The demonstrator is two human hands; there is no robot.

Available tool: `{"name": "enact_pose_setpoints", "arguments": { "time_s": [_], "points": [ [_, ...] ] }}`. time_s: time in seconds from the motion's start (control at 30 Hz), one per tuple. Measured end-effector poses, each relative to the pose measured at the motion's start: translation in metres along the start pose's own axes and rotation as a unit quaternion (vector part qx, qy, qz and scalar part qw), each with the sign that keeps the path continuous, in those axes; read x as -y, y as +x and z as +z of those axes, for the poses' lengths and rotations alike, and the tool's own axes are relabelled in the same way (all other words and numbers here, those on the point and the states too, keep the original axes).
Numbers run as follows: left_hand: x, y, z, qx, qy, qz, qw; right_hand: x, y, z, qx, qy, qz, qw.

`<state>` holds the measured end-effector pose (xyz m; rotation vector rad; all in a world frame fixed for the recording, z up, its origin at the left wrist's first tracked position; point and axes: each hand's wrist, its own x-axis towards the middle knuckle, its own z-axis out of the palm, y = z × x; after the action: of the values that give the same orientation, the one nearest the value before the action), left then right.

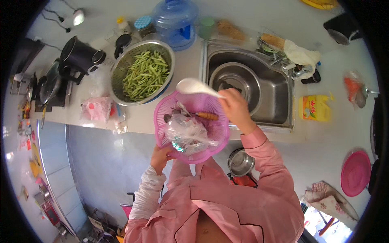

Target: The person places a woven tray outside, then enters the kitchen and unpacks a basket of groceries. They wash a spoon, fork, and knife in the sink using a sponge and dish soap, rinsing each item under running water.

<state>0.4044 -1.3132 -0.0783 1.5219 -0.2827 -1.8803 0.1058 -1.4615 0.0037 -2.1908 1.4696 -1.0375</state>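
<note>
My left hand [161, 158] grips the near-left rim of a pink plastic basket [158, 121], which I hold at the counter's front edge. Inside the basket lie a crumpled clear plastic bag [188, 132] and a tool with a ribbed wooden handle [207, 116]; dark items under the bag are partly hidden. Above the basket's far right rim, my right hand [234, 104] holds a white rice paddle [194, 87] by its handle, the blade pointing left. Just beyond the basket, a perforated metal colander [115, 82] holds cut green beans [147, 76].
To the right, a steel sink [278, 100] contains a metal basin [258, 82] with something dark in it. A yellow jug [314, 107] stands right of the sink. A blue water bottle [174, 18] and a black kettle [77, 56] stand at the back. A pink-and-white bag [97, 108] lies left.
</note>
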Motion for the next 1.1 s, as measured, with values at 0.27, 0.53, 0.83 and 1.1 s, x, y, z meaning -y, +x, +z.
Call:
{"name": "enact_pose_setpoints", "arguments": {
  "time_s": [0.27, 0.53, 0.83, 1.1],
  "points": [
    [-0.010, -0.004, 0.009, 0.008, 0.018, 0.007, 1.000, -0.185, -0.077, 0.015, 0.136, -0.208, 0.278, 0.928],
    [-0.012, -0.007, 0.008, 0.005, -0.008, 0.007, 1.000, -0.237, -0.099, 0.058, 0.098, -0.100, 0.312, 0.940],
    [-0.013, -0.009, 0.006, -0.012, -0.057, 0.016, 0.998, 0.022, -0.047, 0.024, 0.087, 0.092, -0.045, 0.991],
    [0.002, -0.043, 0.030, 0.004, 0.033, 0.252, 0.967, 0.112, -0.080, 0.065, 0.120, 0.147, -0.076, 0.979]
  ]
}}
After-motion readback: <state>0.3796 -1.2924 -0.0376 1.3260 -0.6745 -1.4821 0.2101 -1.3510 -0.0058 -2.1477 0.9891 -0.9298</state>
